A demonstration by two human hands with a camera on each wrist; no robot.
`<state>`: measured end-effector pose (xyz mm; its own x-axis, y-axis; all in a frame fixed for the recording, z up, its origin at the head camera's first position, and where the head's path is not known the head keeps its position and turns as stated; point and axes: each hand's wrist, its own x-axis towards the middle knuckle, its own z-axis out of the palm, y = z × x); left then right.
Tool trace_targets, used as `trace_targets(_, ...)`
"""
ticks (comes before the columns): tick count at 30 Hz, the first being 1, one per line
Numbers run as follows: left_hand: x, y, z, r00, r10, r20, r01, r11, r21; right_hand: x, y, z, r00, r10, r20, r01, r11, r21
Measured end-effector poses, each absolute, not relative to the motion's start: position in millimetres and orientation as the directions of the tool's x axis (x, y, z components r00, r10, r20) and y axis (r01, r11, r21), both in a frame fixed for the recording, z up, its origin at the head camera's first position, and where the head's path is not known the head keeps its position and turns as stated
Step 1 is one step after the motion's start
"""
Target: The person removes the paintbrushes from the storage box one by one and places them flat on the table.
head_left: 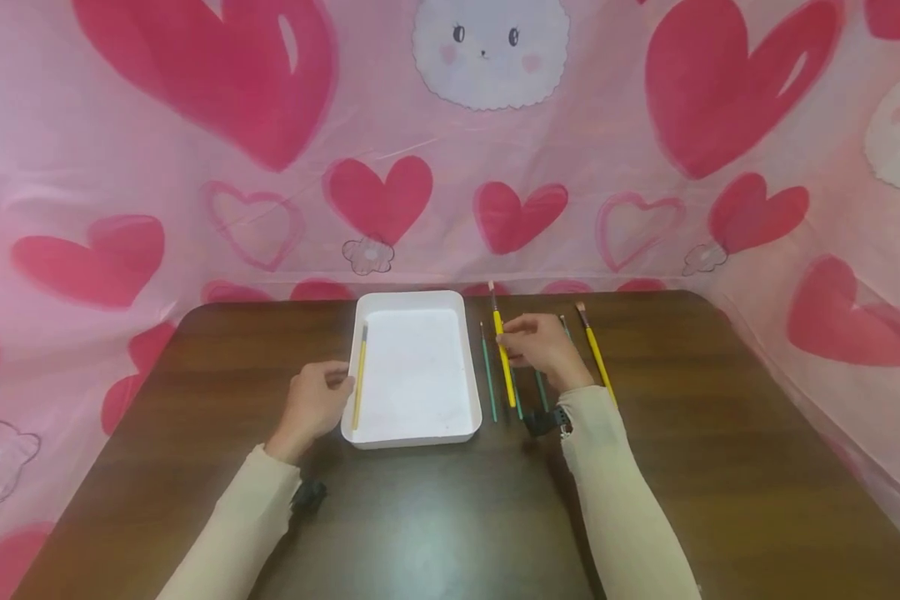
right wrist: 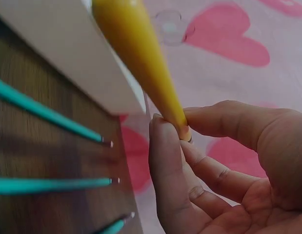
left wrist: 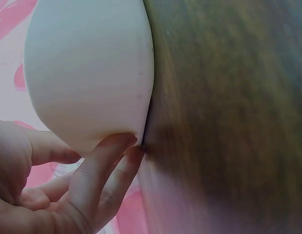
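Observation:
My right hand (head_left: pixel 543 343) pinches a yellow-handled paintbrush (head_left: pixel 504 358) between thumb and fingers, raised over the table with its bristles pointing away. In the right wrist view the thumb and fingertips meet on the brush's yellow handle (right wrist: pixel 141 58). A white rectangular tray (head_left: pixel 420 438) lies to the left, with a thin yellow paintbrush (head_left: pixel 361 375) along its left side. At the tray's left edge, my left hand (head_left: pixel 317 404) holds the rim; its fingers press the outer wall (left wrist: pixel 92 63) in the left wrist view.
Several thin green-handled brushes, one of them a green brush (head_left: pixel 489 375), lie right of the tray, some partly hidden by the right hand. Farther right is another yellow brush (head_left: pixel 598 354). A pink heart-patterned cloth (head_left: pixel 450 142) hangs behind the brown wooden table (head_left: pixel 720 467).

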<state>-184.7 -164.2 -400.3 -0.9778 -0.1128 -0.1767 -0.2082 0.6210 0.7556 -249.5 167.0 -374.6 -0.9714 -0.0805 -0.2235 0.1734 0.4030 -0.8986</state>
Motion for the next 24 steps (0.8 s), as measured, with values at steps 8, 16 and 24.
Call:
trace_targets(8, -184.7, -164.8, -404.1, -0.980, -0.102, -0.171, -0.197, 0.621, 0.759, -254.2, 189.0, -374.4, -0.972, -0.031, -0.235, 0.201, 0.415, -0.887)
trace_targets(16, -185.5, -165.7, -401.7, -0.980, -0.100, -0.174, -0.198, 0.619, 0.760, -258.1, 204.7, -374.8, -0.970, -0.013, -0.241, 0.212, 0.432, -0.877)
trace_targets(24, -184.5, -167.7, -401.4, -0.982, -0.090, -0.163, -0.183, 0.623, 0.761, -257.9, 218.0, -372.3, -0.972, 0.017, -0.234, 0.218, 0.427, -0.878)
